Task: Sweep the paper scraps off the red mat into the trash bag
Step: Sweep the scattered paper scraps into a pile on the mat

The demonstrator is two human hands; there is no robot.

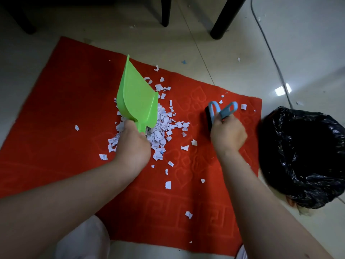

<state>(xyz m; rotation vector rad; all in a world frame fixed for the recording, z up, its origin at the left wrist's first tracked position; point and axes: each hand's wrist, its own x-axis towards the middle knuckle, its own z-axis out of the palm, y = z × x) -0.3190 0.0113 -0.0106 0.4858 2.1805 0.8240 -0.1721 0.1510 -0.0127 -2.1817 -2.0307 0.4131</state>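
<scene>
Paper scraps: main heap sits mid-mat, a bit toward the far edge, w/ loose bits strewn toward the near edge and a few by the right edge of the red mat. A couple of strays lie off the mat on the floor tiles beyond the far edge.

Green dustpan is planted in the heap's left side, tilted up on edge; its long axis runs from the handle near the left hand away toward the far edge, open face turned right, toward the heap. Left hand is clenched round the pan handle.

Right hand is curled round the blue handle of a small brush, dark bristle block pointing left. Brush is right of the heap, apart from it, bare mat between. So heap lies between brush and pan: brush right, pan left, roughly in line across the mat.

Judgement: next stroke wants to go right-to-left, brush dragging scraps into the pan mouth. Pan likely needs its lip flatter on the mat or bits will slide under.

Black trash bag sits open just off the mat's right edge, nearer the right hand; loaded pan would have to cross over the right arm's side to reach it. Two dark furniture legs stand past the far edge.
</scene>
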